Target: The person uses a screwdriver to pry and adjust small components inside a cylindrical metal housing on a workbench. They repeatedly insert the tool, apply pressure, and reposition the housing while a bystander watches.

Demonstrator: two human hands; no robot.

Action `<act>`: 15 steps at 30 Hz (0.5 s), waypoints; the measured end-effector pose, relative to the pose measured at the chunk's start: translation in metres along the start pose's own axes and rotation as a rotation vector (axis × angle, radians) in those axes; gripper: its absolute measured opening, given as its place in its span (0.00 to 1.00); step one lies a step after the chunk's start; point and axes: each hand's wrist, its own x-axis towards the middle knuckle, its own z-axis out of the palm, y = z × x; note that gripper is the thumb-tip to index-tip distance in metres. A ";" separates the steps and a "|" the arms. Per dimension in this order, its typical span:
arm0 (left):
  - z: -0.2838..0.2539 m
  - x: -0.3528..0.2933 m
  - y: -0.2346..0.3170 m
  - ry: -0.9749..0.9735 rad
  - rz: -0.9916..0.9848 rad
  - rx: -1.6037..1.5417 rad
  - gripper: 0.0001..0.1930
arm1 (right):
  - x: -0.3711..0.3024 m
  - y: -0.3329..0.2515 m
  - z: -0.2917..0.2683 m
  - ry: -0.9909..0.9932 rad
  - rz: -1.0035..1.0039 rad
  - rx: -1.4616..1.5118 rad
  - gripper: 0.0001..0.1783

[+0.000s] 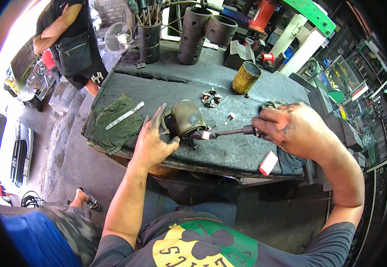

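Right hand [295, 127] grips tool [231, 132]; far end indistinct against metal cylinder [187, 116].

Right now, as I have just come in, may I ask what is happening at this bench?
A person works with both hands at a dark bench. The right hand grips a slim tool, its far end at the near edge of a worn cylindrical housing. The left hand is at the housing's left side; its exact contact is unclear. A yellow can stands farther back.
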 end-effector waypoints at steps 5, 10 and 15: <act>-0.002 0.000 0.001 -0.035 -0.058 -0.035 0.57 | 0.012 -0.007 -0.020 -0.032 -0.020 -0.020 0.19; -0.002 -0.003 0.000 -0.001 -0.022 -0.050 0.56 | 0.021 -0.012 -0.034 -0.177 0.041 -0.014 0.15; -0.003 -0.003 -0.001 -0.019 -0.034 -0.083 0.55 | 0.030 -0.009 -0.040 -0.197 -0.001 0.056 0.09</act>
